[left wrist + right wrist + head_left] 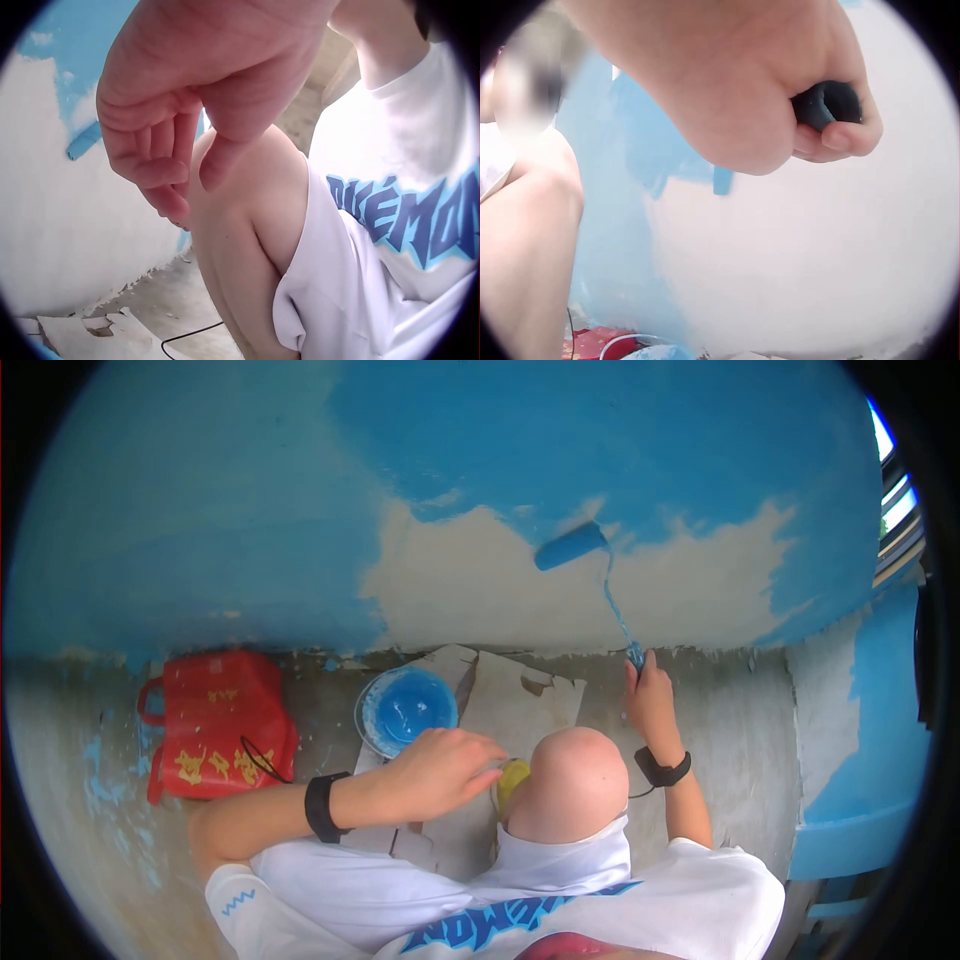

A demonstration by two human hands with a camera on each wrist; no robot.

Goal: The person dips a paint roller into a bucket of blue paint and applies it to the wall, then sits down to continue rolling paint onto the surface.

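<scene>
My right hand (pixel 652 705) grips the handle (pixel 635 654) of a paint roller. The blue roller head (pixel 571 547) lies against the wall (pixel 470 575), at the border of blue paint and bare white. In the right wrist view the fingers curl round the dark handle end (pixel 826 105). My left hand (pixel 440 772) hangs by the bent knee (pixel 570 780), its fingers loosely curled and holding nothing; the left wrist view shows the same hand (pixel 202 97) in front of the knee. Left of the knee stands a bucket (pixel 372 732) of blue paint.
A red bag (pixel 225 725) with yellow lettering lies on the floor at the left. Torn board pieces (pixel 510 700) lie under and beside the bucket. Something yellow (pixel 512 780) shows next to the knee. A window (pixel 898 505) is at the upper right.
</scene>
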